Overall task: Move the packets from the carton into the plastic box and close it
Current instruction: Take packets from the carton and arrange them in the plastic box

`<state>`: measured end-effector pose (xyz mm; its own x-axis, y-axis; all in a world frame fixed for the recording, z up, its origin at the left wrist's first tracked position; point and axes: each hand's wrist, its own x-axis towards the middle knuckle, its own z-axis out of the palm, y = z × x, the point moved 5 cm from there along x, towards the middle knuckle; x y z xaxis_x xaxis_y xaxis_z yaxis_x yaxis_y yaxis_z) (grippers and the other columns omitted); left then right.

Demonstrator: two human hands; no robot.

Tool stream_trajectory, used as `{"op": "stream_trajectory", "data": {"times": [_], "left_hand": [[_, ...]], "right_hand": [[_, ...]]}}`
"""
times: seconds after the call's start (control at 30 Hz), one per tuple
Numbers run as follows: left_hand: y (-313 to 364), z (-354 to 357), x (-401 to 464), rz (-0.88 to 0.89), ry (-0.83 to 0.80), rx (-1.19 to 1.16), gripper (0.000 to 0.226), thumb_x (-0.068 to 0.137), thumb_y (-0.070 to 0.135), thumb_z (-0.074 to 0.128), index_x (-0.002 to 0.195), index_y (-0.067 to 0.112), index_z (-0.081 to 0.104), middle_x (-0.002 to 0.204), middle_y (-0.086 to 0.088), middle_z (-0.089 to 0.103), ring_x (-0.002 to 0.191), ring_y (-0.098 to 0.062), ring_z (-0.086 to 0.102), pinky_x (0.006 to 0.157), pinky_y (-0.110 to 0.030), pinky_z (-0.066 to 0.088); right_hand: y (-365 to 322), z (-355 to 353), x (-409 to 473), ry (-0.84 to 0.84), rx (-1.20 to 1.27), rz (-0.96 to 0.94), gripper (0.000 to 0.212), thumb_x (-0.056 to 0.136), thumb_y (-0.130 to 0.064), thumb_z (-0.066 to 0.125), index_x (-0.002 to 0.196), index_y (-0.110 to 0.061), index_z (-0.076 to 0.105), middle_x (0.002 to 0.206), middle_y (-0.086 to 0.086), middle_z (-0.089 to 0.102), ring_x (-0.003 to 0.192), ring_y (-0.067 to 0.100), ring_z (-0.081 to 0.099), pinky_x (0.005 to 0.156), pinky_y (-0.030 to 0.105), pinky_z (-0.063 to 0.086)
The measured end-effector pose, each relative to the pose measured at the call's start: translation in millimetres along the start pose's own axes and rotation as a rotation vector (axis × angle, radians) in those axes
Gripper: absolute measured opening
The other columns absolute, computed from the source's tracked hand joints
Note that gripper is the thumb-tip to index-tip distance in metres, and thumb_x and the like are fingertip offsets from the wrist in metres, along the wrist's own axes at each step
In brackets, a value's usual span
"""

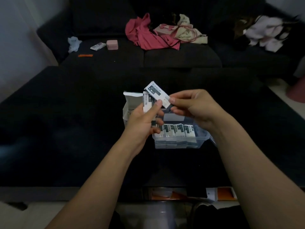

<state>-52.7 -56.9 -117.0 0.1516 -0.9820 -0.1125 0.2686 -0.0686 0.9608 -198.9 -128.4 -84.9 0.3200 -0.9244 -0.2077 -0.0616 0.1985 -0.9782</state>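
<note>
Head view is dim, and the black table [66, 129] swallows most edges. The carton [132, 104], flap open, stands behind the left hand [142, 119], its lower part hidden; what remains inside cannot be seen. That hand grips a stack [148, 104] of packets, thumb curled over the front, long axis roughly upright; the top one reads 防水创口贴. The right hand [193, 108] pinches one packet [157, 94] by its lower right end between thumb and forefinger, above the box [178, 139]; its long axis runs up-left to down-right, and its print is too small to read. The clear box is open, with packets standing in a row [176, 132] along the near wall. Its far part is hidden by the right wrist.
</note>
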Motion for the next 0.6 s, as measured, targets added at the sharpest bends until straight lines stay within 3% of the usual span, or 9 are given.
{"op": "stream_trajectory", "data": {"times": [0.13, 0.3, 0.43, 0.53, 0.6], "left_hand": [[-1, 4, -3, 0.091, 0.056, 0.044, 0.017, 0.103, 0.027, 0.056, 0.115, 0.021, 0.066, 0.094, 0.002, 0.074, 0.076, -0.009, 0.069, 0.056, -0.023, 0.053], [-6, 2, -1, 0.080, 0.108, 0.005, 0.021, 0.107, 0.028, 0.048, 0.118, 0.023, 0.065, 0.105, -0.002, 0.077, 0.092, -0.016, 0.075, 0.072, -0.031, 0.061], [-6, 3, -2, 0.018, 0.066, -0.015, 0.024, 0.109, 0.029, 0.043, 0.116, 0.019, 0.063, 0.099, -0.002, 0.077, 0.085, -0.015, 0.076, 0.064, -0.027, 0.059], [-8, 3, -2, -0.013, 0.025, -0.009, 0.024, 0.109, 0.029, 0.043, 0.119, 0.017, 0.062, 0.104, -0.004, 0.076, 0.081, -0.013, 0.074, 0.061, -0.027, 0.060], [-10, 4, -1, -0.038, -0.016, -0.003, 0.024, 0.109, 0.028, 0.044, 0.119, 0.015, 0.061, 0.096, -0.004, 0.074, 0.075, -0.011, 0.072, 0.056, -0.025, 0.057]], "right_hand": [[12, 16, -10, -0.097, -0.042, 0.082, 0.014, 0.089, -0.006, 0.071, 0.102, 0.000, 0.072, 0.084, 0.015, 0.076, 0.066, 0.016, 0.073, 0.055, 0.021, 0.059], [9, 19, -13, -0.148, -0.270, 0.010, 0.015, 0.090, -0.015, 0.072, 0.098, -0.002, 0.074, 0.084, 0.011, 0.075, 0.065, 0.011, 0.068, 0.052, 0.020, 0.052], [10, 24, -15, -0.218, -0.523, -0.041, 0.016, 0.091, -0.021, 0.072, 0.086, -0.006, 0.075, 0.074, 0.003, 0.073, 0.059, 0.006, 0.060, 0.049, 0.018, 0.045], [2, 15, -13, -0.096, -0.573, -0.084, 0.016, 0.087, -0.029, 0.076, 0.087, -0.013, 0.077, 0.083, -0.002, 0.076, 0.066, 0.005, 0.062, 0.053, 0.018, 0.049], [-6, 9, -11, 0.019, -0.468, -0.136, 0.019, 0.091, -0.030, 0.071, 0.105, -0.018, 0.073, 0.098, -0.001, 0.074, 0.083, 0.008, 0.067, 0.066, 0.023, 0.056]]}}
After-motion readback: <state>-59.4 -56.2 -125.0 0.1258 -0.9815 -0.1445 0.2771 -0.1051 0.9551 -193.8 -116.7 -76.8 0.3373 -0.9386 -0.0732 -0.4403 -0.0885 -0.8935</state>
